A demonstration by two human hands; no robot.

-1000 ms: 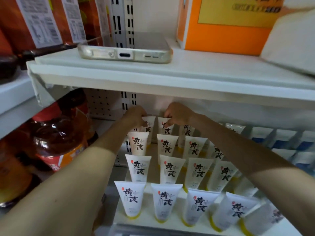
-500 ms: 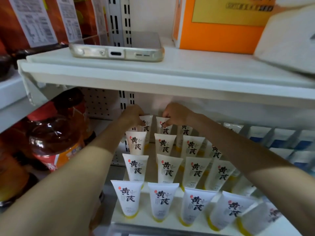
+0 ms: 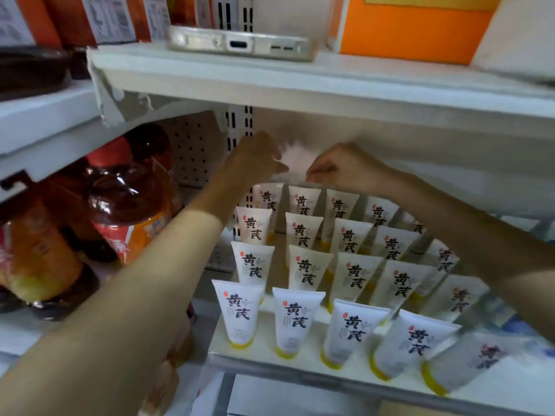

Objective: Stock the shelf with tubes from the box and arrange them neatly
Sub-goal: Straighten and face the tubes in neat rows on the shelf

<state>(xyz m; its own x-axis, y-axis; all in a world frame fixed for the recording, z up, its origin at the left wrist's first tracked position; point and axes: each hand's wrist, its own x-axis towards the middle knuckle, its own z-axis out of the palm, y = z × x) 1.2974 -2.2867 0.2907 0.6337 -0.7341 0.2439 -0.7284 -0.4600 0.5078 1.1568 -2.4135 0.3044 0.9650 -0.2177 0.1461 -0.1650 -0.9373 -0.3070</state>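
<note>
At far left, large amber plastic bottles (image 3: 126,199) with red caps and orange labels, upright in the neighbouring bay, under a row of orange-brown packs (image 3: 69,22) with white printed labels on the level above. Just to their right, a perforated white back panel (image 3: 192,151) and a slotted upright. Overhead, a white upper shelf (image 3: 300,82) across the whole width, carrying a silver smartphone (image 3: 240,46) flat near its front edge and, further right, an orange cardboard box (image 3: 405,28). Beneath it, both bare forearms reaching in toward the rear wall. Left hand (image 3: 255,157) raised above the back row, fingers curled with the tips drawn together; right hand (image 3: 342,166) just beside it, likewise curled, fingertips close over the top edge of the rearmost tubes. Between the two, only a white blur, so impossible to tell whether either has hold of anything. Below and in front, white squeeze tubes (image 3: 300,319) with black characters, a small red mark and yellow caps, standing cap-down on the white lower shelf (image 3: 270,358) in ranks from the front lip back to the wall, leaning slightly and fanning outward to the right. At the right end of the front rank, one tube (image 3: 468,358) tilted more than its neighbours and too smeared to read.
</note>
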